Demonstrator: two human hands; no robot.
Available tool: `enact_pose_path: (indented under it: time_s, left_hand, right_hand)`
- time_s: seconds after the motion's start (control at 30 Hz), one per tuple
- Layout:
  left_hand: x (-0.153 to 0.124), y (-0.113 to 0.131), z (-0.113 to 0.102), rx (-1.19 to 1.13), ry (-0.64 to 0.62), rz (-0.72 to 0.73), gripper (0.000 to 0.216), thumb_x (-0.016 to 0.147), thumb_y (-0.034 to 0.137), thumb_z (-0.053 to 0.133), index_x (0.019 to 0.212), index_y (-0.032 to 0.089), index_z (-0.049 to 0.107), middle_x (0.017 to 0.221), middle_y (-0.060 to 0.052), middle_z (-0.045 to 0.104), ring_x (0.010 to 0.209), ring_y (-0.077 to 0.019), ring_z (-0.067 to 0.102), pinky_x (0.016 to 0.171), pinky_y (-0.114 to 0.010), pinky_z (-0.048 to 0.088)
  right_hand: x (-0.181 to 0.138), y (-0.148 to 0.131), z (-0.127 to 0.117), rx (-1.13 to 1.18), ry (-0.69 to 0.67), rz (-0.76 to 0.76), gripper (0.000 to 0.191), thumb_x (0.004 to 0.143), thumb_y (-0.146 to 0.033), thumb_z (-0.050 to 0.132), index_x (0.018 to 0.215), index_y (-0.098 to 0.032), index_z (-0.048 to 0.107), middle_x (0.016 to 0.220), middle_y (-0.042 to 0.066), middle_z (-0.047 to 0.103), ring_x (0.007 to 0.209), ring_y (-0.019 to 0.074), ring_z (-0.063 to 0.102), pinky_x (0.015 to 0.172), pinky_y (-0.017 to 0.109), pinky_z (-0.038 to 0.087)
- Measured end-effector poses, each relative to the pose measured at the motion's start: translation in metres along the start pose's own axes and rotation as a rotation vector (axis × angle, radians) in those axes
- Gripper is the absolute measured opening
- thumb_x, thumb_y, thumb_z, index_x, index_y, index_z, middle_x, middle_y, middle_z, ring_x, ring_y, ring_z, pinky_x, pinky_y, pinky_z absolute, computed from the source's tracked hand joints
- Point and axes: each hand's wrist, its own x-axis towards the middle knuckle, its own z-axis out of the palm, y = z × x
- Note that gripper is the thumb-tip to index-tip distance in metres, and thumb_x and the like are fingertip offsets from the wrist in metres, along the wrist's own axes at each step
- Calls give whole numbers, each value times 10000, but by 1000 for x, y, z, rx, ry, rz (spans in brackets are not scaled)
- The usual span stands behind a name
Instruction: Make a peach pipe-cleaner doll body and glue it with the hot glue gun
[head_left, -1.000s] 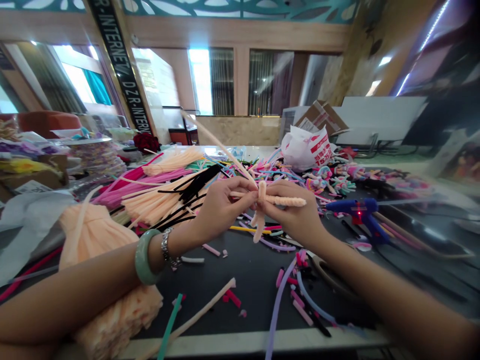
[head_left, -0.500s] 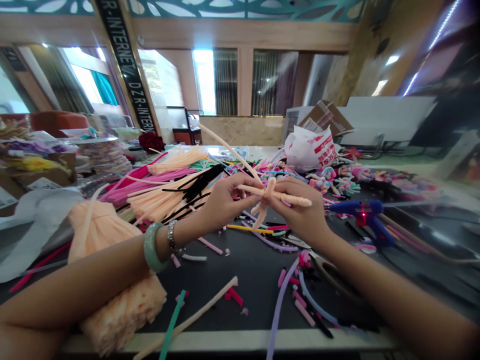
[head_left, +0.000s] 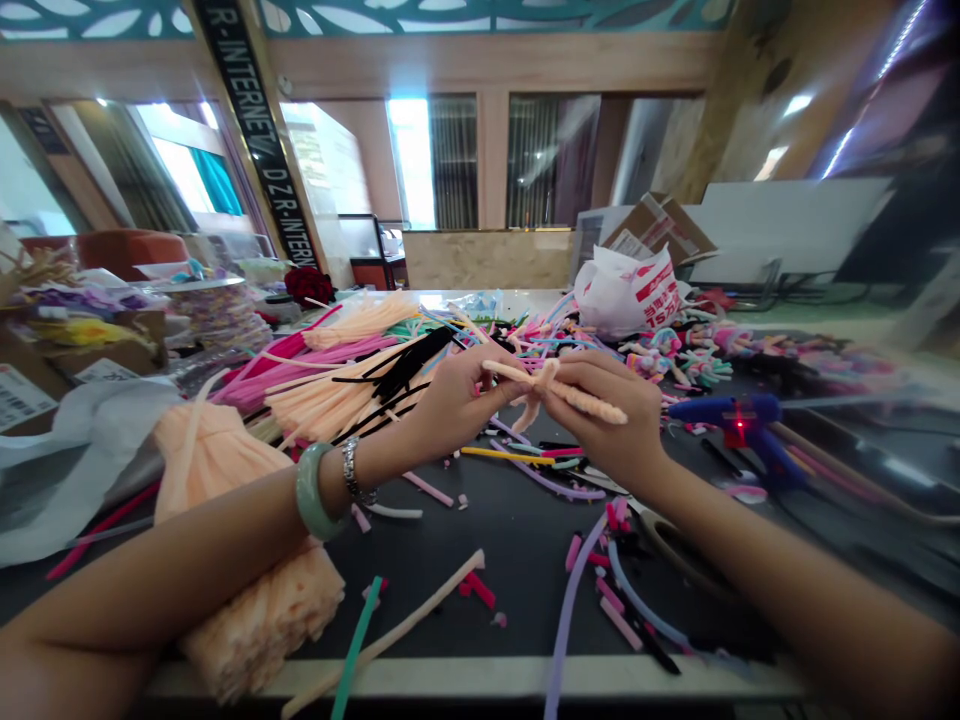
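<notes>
Both hands meet over the middle of the table around a small piece of bent and twisted peach pipe cleaners [head_left: 600, 404]. My left hand [head_left: 465, 405], with a jade bangle [head_left: 315, 492] and a metal bracelet on its wrist, pinches the piece from the left between thumb and fingers. My right hand [head_left: 630, 408] grips it near its middle, where the strands cross. A thick twisted stem points right across the right fingers, and a short end hangs below. Beneath my left forearm lies a large bundle of peach pipe cleaners [head_left: 262, 620].
A blue glue gun [head_left: 739, 415] with a red light lies on the right, near scissors [head_left: 667, 540]. Peach, pink and black pipe cleaners [head_left: 322, 400] are piled behind my left hand. Offcuts [head_left: 480, 590] litter the dark table. A white plastic bag [head_left: 626, 288] stands at the back.
The long peach strand that rose toward the upper left no longer stands up there. The crossed piece has tilted flatter between my fingers. Both hands keep their grip, and the view has shifted slightly.
</notes>
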Motion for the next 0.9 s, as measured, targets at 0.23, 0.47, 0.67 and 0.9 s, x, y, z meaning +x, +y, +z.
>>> enact_pose_path:
  time_s: [0.23, 0.47, 0.67, 0.9]
  left_hand:
    - [-1, 6, -1, 30, -52, 113, 170, 879, 240, 520, 813, 149, 649, 869, -73, 629, 870, -165, 573, 828, -298, 431]
    - [1, 15, -2, -187, -159, -8, 176, 865, 210, 519, 724, 133, 591, 706, -13, 576, 698, -118, 553, 664, -242, 446]
    - [4, 19, -5, -499, -268, -182, 44, 821, 146, 564, 795, 118, 587, 733, -20, 620, 598, -117, 638, 584, -243, 518]
    - [3, 19, -6, -513, -243, -266, 36, 773, 97, 615, 782, 124, 593, 630, 7, 630, 585, -177, 707, 513, -208, 542]
  right_hand:
    - [2, -4, 0, 3, 36, -62, 77, 812, -133, 603, 783, -198, 632, 802, 59, 673, 761, 148, 637, 734, 289, 528]
    - [3, -4, 0, 0, 82, -118, 79, 795, -100, 620, 788, -175, 643, 791, 60, 675, 751, 144, 643, 726, 277, 537]
    - [4, -3, -2, -50, 123, -123, 79, 788, -107, 636, 792, -185, 650, 786, 45, 679, 746, 136, 647, 718, 260, 539]
    - [3, -4, -3, -4, 91, -104, 79, 797, -109, 624, 809, -182, 653, 815, 60, 672, 763, 143, 643, 737, 286, 543]
